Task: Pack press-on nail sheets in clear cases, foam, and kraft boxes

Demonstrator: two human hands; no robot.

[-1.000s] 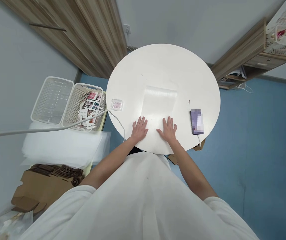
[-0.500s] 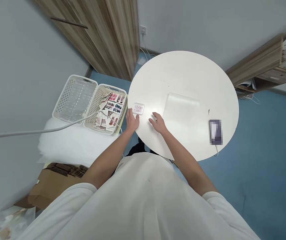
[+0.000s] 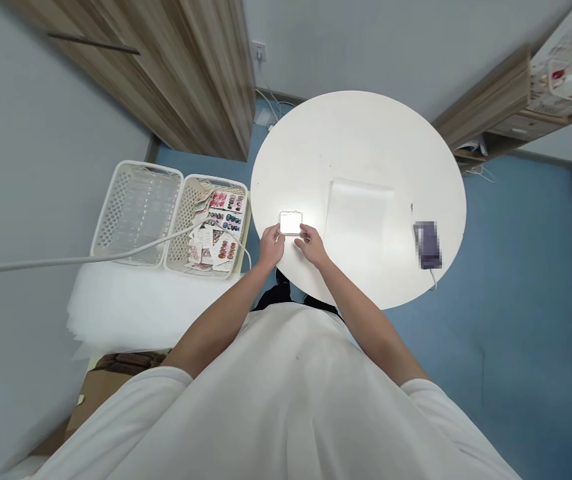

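A small clear plastic box [image 3: 291,223] is between my two hands near the left front edge of the round white table [image 3: 366,133]. Bright glare covers its face, so its contents cannot be made out. My left hand [image 3: 272,245] grips the lower left corner with thumb and fingers. At the lower right corner, the fingers of my right hand [image 3: 313,245] are closed on the same box. A translucent sheet [image 3: 359,220] lies on the table to the right of my right hand.
Left of the table stand a white basket of clear boxes [image 3: 139,213] and a white basket [image 3: 181,247] of printed cards with colourful false nails. A cable [image 3: 131,252] crosses over them. White sheets [image 3: 131,307] are stacked below. A blurred-out device [image 3: 428,245] lies at the table's right.
The clear box, earlier flat by my left hand with pink pieces showing, has moved right, between both hands. My right hand has come to its corner. The view has shifted slightly.
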